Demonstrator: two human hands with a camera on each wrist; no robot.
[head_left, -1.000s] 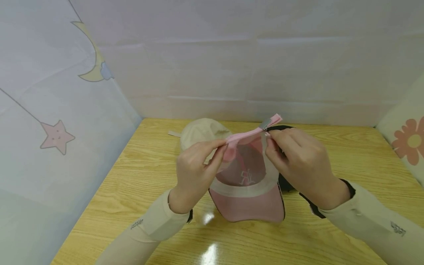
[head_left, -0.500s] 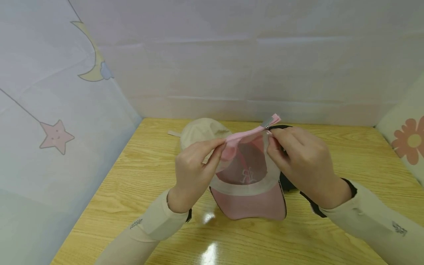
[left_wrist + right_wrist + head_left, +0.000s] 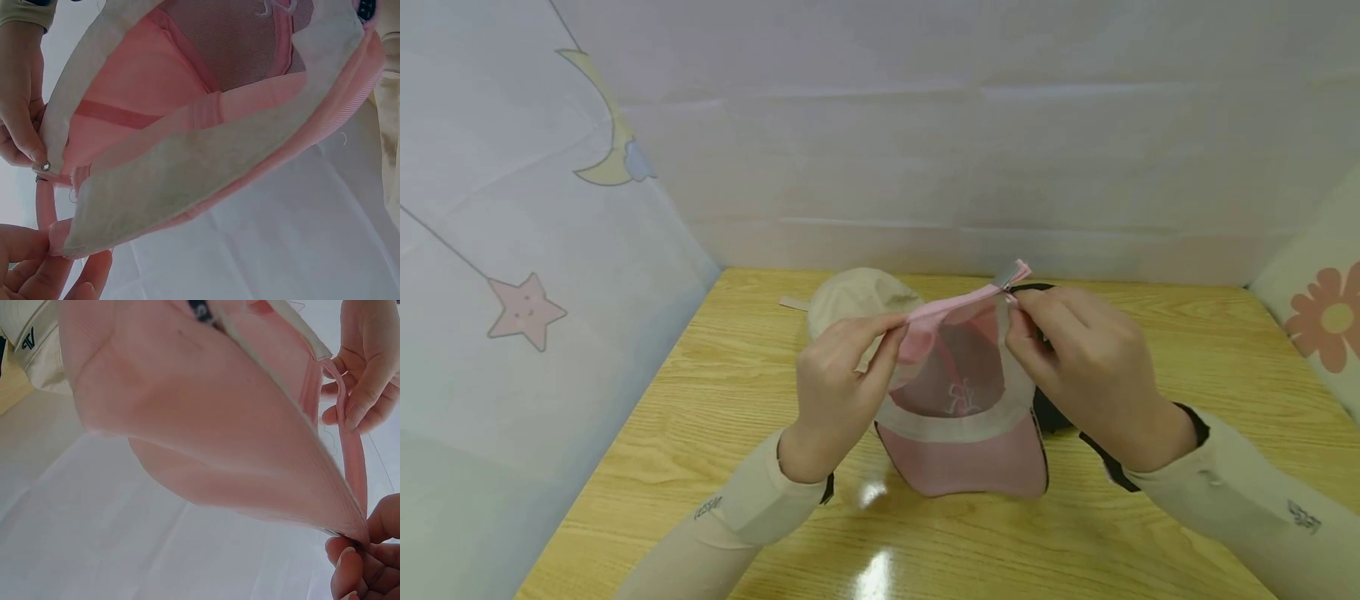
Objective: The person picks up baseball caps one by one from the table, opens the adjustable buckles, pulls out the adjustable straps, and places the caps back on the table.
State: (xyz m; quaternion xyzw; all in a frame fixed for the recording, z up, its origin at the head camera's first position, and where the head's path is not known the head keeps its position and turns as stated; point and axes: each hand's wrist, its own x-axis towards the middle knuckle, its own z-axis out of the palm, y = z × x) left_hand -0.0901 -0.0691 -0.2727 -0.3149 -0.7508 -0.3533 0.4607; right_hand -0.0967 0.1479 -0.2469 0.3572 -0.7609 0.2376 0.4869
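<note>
A pink baseball cap (image 3: pixel 966 462) is held with its open underside towards me, its brim pointing down at the table. Its pale inner sweatband (image 3: pixel 169 181) and mesh lining show in the left wrist view. My left hand (image 3: pixel 842 379) pinches the cap's rear strap (image 3: pixel 951 307) at its left end between thumb and index finger. At the strap's right end, beside a grey metal buckle (image 3: pixel 1006 277), the thumb and index finger of my right hand (image 3: pixel 1093 371) pinch the cap's back edge. The strap's pink tail pokes up past the buckle.
A beige cap (image 3: pixel 859 298) sits behind my left hand on the wooden table (image 3: pixel 700 433). Something black (image 3: pixel 1051 412), partly hidden, lies behind the pink cap and my right hand. Pale fabric walls with a moon, a star (image 3: pixel 527 311) and a flower (image 3: pixel 1336 317) enclose the table.
The pink cap's brim has shifted slightly to the right and up, and the buckle end of the strap has moved slightly. Both hands keep their pinch throughout.
</note>
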